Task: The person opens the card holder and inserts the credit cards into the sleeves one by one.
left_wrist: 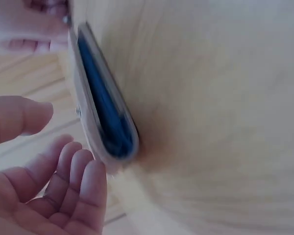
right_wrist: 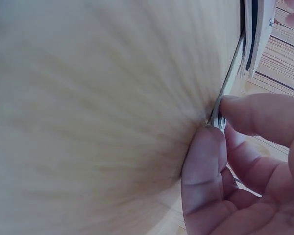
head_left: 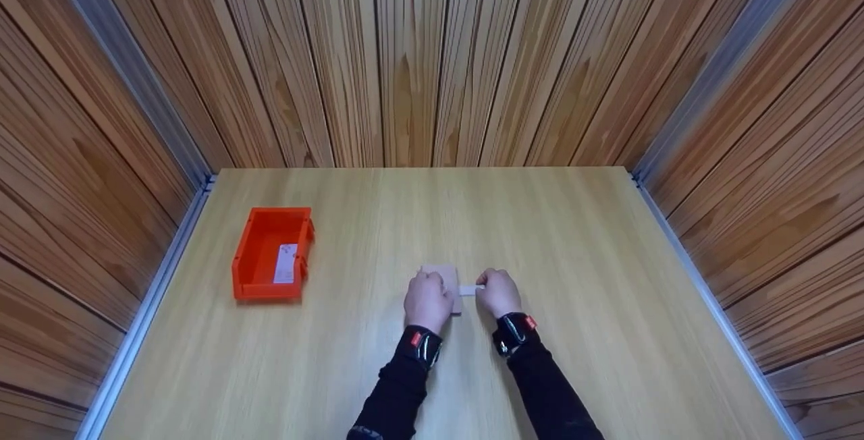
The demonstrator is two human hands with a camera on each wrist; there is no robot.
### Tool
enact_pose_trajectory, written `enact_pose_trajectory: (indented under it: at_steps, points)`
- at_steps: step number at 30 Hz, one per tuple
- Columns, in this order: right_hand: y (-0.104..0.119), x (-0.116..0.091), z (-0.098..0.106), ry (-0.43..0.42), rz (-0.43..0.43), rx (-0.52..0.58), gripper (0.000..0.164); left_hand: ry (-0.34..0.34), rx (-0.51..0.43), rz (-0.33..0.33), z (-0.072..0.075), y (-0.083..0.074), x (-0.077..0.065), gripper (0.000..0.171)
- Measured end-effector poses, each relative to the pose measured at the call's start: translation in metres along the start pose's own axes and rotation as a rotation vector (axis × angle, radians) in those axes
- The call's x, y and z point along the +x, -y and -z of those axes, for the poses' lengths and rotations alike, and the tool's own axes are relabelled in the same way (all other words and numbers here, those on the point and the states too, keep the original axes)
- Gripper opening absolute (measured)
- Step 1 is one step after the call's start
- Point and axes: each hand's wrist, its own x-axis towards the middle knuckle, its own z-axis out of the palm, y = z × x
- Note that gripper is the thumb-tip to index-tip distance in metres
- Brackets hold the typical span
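A small pale pink wallet [head_left: 440,272] lies on the table in front of me. Its folded edge and dark blue inside show in the left wrist view, where the wallet [left_wrist: 104,105] stands partly spread. My left hand [head_left: 430,299] is over it, fingertips touching its edge and the thumb held apart. From the wallet's right side runs a light strap [head_left: 467,290]. My right hand [head_left: 499,293] pinches the end of that strap between thumb and forefinger; a small metal snap [right_wrist: 222,121] shows at the pinch.
An orange open-front bin [head_left: 244,258] stands on the table [head_left: 574,237] to the left, with a white card or label [head_left: 285,263] in it. Wood-plank walls [head_left: 405,55] with metal rails [head_left: 702,332] close off the back and sides.
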Motion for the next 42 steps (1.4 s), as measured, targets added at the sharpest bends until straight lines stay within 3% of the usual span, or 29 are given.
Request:
enact_pose_trajectory:
  at_steps: [5,10,27,42]
  points:
    - [0.0,0.0,-0.002,0.005,0.001,0.004,0.007,-0.057,0.118,-0.122,-0.01,-0.005,-0.005,0.015]
    - [0.0,0.001,-0.002,0.014,-0.01,0.006,0.007,-0.111,0.179,-0.181,-0.016,-0.006,-0.008,0.014]
    - [0.0,0.0,0.0,0.015,-0.013,0.019,0.008,-0.036,0.237,-0.19,-0.023,-0.008,-0.01,0.038]
    - [0.002,0.001,0.002,0.035,-0.038,0.016,0.007,0.016,0.278,-0.182,-0.023,-0.013,-0.009,0.042]
